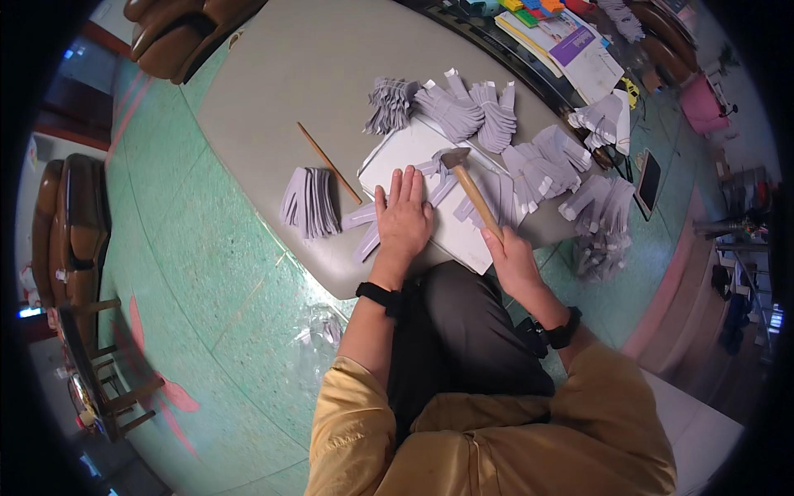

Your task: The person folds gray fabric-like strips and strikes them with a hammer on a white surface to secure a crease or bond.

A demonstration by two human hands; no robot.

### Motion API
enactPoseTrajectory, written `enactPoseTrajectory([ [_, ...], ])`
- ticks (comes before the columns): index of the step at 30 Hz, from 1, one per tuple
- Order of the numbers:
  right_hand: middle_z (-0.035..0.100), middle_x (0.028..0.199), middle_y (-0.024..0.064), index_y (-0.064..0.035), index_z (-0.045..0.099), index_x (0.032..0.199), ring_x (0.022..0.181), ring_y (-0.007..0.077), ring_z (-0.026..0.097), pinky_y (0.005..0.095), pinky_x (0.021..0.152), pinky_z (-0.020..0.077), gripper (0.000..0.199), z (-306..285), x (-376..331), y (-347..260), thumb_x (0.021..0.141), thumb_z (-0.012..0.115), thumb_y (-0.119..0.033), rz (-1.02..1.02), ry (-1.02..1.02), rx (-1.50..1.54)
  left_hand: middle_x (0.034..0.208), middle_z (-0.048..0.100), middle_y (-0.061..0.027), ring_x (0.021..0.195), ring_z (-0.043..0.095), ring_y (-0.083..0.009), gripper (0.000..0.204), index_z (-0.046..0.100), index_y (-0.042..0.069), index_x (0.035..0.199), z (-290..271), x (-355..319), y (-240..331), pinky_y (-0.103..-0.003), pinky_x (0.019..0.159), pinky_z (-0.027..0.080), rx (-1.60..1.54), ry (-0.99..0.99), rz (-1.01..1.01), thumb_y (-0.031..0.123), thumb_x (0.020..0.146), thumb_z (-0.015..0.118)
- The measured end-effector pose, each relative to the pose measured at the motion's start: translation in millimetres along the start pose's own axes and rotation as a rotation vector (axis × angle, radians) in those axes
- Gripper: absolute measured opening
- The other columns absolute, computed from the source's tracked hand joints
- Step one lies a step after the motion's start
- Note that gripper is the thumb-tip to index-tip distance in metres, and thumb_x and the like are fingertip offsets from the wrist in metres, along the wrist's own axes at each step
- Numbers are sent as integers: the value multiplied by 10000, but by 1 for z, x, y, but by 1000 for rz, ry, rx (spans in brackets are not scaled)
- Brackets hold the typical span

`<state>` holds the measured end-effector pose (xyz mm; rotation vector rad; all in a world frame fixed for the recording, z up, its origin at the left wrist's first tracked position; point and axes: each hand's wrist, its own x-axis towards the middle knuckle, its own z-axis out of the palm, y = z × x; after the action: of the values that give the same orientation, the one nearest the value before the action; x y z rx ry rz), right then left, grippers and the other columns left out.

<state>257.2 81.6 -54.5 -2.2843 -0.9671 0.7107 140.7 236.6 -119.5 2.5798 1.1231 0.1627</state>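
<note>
My left hand (404,219) lies flat, fingers stretched out, pressing lavender fabric-like strips (368,240) against a white board (467,246). In my right hand (514,263) is the wooden handle of a hammer (475,197). Its dark metal head rests on or just over a folded part of the strips, past my left fingertips; I cannot tell whether it touches. To the left of the board stands a neat fanned stack of lavender strips (310,204). A thin brown wooden stick (329,163) lies beyond that stack. What is under my left palm is hidden.
Several bundles of lavender strips (496,116) line the board's far and right sides on the grey table (273,74). Papers (579,62) and coloured toy bricks (533,10) lie at the far right. A phone (649,182) is at the right. Clear plastic (318,326) lies below the near edge.
</note>
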Motion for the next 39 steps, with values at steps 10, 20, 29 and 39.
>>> enactPoseTrajectory([
  [10,569,692,283,49,539,816,712,457,565,499,627,442,434,15,-7,16,892,495,-376,4,-21,-71,1453,261,-58,1356,202,-236,596,289,88,1381,4,1,1,-493,1082,138,2,48,28,262,844,479],
  [20,575,710,276,37,534,809,711,447,565,496,640,438,458,17,-8,18,884,493,-412,10,-57,-126,1443,283,-59,1354,206,-231,595,311,84,1368,1,1,2,-493,1085,124,-40,53,10,256,829,494],
  [29,581,732,279,52,538,856,739,456,564,494,649,440,445,27,35,20,887,490,-389,7,19,-77,1424,317,-71,1345,230,-240,564,363,67,1334,1,2,5,-496,1078,139,4,137,66,250,825,524],
  [39,581,766,296,47,541,897,768,467,564,506,680,440,460,30,37,-2,888,475,-408,79,-86,-40,1395,350,-98,1333,254,-241,648,287,30,1347,-1,3,2,-481,1083,126,-168,122,25,231,800,570],
])
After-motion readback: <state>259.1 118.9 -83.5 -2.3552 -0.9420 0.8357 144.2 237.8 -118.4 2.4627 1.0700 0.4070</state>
